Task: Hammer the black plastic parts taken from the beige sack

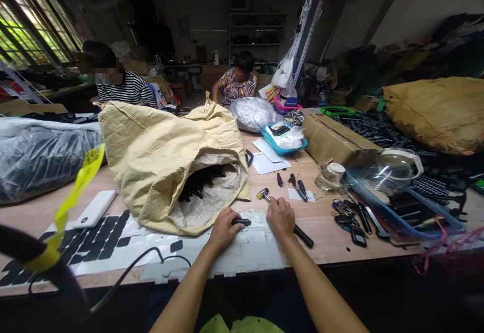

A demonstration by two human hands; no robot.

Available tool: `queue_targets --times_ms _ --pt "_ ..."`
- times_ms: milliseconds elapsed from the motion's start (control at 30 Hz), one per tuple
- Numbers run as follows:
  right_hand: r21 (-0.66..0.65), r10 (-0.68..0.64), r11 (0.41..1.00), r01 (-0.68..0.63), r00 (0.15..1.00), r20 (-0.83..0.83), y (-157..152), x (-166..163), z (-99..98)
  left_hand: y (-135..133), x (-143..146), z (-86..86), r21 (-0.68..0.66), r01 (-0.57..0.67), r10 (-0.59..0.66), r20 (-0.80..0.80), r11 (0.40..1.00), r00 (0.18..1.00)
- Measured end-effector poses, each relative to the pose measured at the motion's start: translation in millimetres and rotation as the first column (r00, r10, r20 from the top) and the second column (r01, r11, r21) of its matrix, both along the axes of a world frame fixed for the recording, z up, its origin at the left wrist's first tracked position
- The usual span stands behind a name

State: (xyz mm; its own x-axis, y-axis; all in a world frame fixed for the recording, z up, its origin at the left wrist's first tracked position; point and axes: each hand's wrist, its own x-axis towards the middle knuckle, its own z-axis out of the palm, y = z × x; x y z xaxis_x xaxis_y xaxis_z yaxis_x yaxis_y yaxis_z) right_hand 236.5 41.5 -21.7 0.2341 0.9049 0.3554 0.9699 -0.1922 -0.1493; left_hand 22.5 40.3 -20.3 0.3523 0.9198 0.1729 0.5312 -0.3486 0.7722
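Observation:
My left hand (226, 228) has its fingers closed on a small dark plastic-looking part (242, 221), which rests against a translucent sheet (260, 252) at the table's front edge. My right hand (281, 217) is wrapped round a small hammer (303, 235). The hammer's yellowish and metal head sticks out beyond my knuckles to the upper left, and its black handle comes out below my palm. Just behind my left hand lies a large beige cloth sack (159, 156), its mouth facing me, with black pieces (196, 184) inside.
Screwdrivers (298, 187), keys (344, 212) and a blue tray (431, 227) with a glass jug (397, 171) lie to the right. A cardboard box (336, 139) and a blue basket (285, 141) stand farther back. A white power bank-like block (96, 208) is left. Two people sit across the table.

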Motion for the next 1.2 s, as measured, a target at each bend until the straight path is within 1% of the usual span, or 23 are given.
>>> queue_targets --times_ms 100,167,233,267,367,433,500,600,667,767,867,933,1100,1200 --pt "-0.069 0.028 0.997 -0.036 0.994 -0.106 2.0 8.5 12.4 1.4 -0.2 1.6 -0.001 0.005 -0.005 -0.011 1.000 1.000" --pt "-0.063 0.023 0.997 -0.036 0.981 -0.192 -1.0 14.3 23.0 2.1 -0.3 3.4 0.001 0.001 -0.001 -0.016 1.000 1.000" --pt "-0.002 0.041 0.999 -0.043 0.953 -0.300 -8.7 16.7 31.6 2.9 -0.5 4.8 0.000 -0.005 0.005 -0.022 1.000 1.000" --pt "0.040 0.078 0.997 -0.068 0.931 -0.357 -14.4 15.8 34.2 3.3 -0.7 5.2 0.000 -0.005 0.005 -0.025 1.000 1.000" --pt "0.162 0.238 0.970 -0.181 0.835 -0.495 -36.1 4.9 34.7 3.9 -1.0 5.6 -0.002 -0.002 0.002 -0.026 1.000 1.000" --pt "0.213 0.323 0.946 -0.245 0.779 -0.538 -50.9 -6.7 31.0 3.8 -0.9 5.6 0.001 0.002 -0.002 -0.023 1.000 1.000" --pt "0.227 0.372 0.928 -0.295 0.749 -0.549 -62.9 -18.4 27.3 3.6 -0.5 5.6 0.001 0.001 -0.001 -0.024 1.000 1.000" --pt "0.215 0.414 0.910 -0.355 0.735 -0.537 -73.8 -32.2 26.4 3.1 0.4 5.9 0.000 -0.011 0.011 -0.021 1.000 1.000" --pt "0.217 0.435 0.900 -0.378 0.741 -0.512 -77.4 -38.6 27.9 2.8 0.6 6.1 0.000 -0.017 0.017 -0.016 1.000 1.000" --pt "0.206 0.447 0.895 -0.397 0.779 -0.440 -80.1 -45.1 28.3 2.3 0.4 6.4 -0.002 -0.025 0.025 -0.002 1.000 1.000" --pt "0.155 0.436 0.900 -0.408 0.829 -0.349 -80.8 -47.7 24.7 1.6 0.5 6.9 0.000 -0.031 0.031 0.008 1.000 0.999" --pt "0.142 0.430 0.903 -0.406 0.845 -0.318 -80.3 -47.0 23.0 1.1 0.9 7.2 0.005 -0.036 0.036 0.010 0.999 0.999" --pt "0.197 0.404 0.914 -0.355 0.846 -0.348 -80.1 -41.4 25.5 0.5 2.5 6.3 0.017 -0.055 0.055 0.003 0.998 0.999" --pt "0.193 0.409 0.912 -0.362 0.837 -0.363 -81.8 -38.9 23.1 0.6 3.0 5.7 0.020 -0.062 0.061 0.006 0.998 0.998"
